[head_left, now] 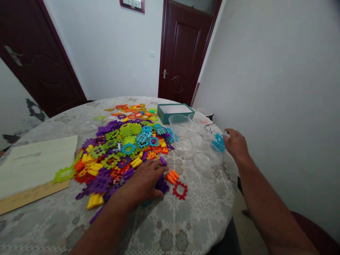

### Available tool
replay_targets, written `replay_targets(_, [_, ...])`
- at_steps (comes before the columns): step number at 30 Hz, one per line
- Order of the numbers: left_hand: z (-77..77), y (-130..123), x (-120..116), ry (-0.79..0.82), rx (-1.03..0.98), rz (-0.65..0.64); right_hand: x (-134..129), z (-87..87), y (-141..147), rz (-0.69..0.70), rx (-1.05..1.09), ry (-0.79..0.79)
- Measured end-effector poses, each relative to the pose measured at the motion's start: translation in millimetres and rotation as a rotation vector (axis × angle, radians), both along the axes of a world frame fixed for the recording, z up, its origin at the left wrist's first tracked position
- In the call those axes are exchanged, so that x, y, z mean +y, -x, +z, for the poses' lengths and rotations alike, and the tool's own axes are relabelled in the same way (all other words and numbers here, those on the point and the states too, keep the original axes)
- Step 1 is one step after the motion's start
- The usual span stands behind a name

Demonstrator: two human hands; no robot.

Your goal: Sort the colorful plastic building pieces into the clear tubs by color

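My left hand (143,182) rests palm down at the near right edge of a pile of plastic building pieces (127,141), its fingers stretched and thumb apart. Purple pieces lie beneath and just beyond its fingers. Beside it on the cloth are orange tube pieces (172,176) and a red square frame with toothed edges (180,190). At the table's right edge, my right hand (236,144) is closed with fingertips pinched together. Blue toothed pieces (219,141) sit right against it; what the fingertips grip is too small to make out.
Clear plastic bowls (183,134) stand right of the pile, before a green open box (175,110). A pale board (37,163) lies at left on the patterned tablecloth (202,209). Thin dark-framed glasses (209,128) seem to lie near the bowls. A wall (278,88) rises at right.
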State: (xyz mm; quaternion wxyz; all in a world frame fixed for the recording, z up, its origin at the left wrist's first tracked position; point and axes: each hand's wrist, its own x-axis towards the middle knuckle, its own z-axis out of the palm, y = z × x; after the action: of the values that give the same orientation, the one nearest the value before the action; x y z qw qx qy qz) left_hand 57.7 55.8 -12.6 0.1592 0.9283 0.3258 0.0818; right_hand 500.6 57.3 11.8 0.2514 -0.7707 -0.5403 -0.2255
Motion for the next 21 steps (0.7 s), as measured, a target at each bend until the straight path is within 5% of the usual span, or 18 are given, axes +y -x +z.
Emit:
replay_targets(3, [-1.6,0,4,-0.04,0.016,-0.002,-16,9.9,39,0.172,0.056,-0.113])
replay_targets(5, [-5.2,0,8,-0.086,0.022,0.011,-35,15.2,79,0.364,0.152,-0.049])
replay_targets(10, [-15.9,2,20,-0.243,0.033,0.132,-88,4.2,175,0.872,0.269,0.549])
replay_targets(14, [-18.6,4,23,-0.296,0.002,0.165,-95,-22.1,197,0.857,0.27,0.686])
replay_targets(21, [-23.3,3,24,-0.333,-0.023,0.21,-49,-48.8,199,0.856,0.309,0.629])
